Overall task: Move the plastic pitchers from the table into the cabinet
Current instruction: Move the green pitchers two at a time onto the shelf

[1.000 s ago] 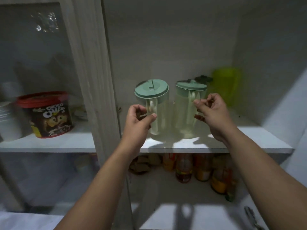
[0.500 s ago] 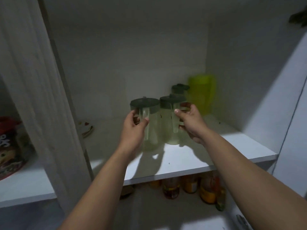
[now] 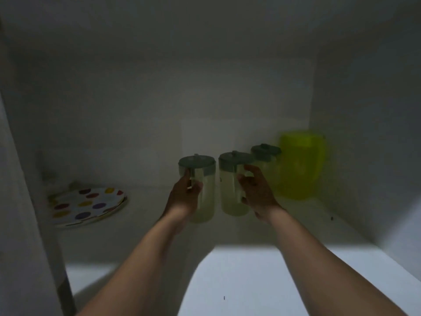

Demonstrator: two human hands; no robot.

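Observation:
Two clear plastic pitchers with green lids stand upright deep on the white cabinet shelf (image 3: 262, 270). My left hand (image 3: 184, 197) is closed around the handle of the left pitcher (image 3: 205, 190). My right hand (image 3: 257, 192) grips the handle of the right pitcher (image 3: 230, 190). A third green-lidded pitcher (image 3: 265, 156) stands just behind the right one, partly hidden. The inside of the cabinet is dim.
A larger yellow-green pitcher (image 3: 300, 165) stands in the back right corner. Polka-dot plates (image 3: 88, 205) lie stacked at the back left. The cabinet's left post (image 3: 34, 224) and right wall (image 3: 364, 156) bound the shelf.
Both hands have pushed the two pitchers deeper into the shelf, toward the back wall. My view has moved closer and up, so the lower shelf is out of sight.

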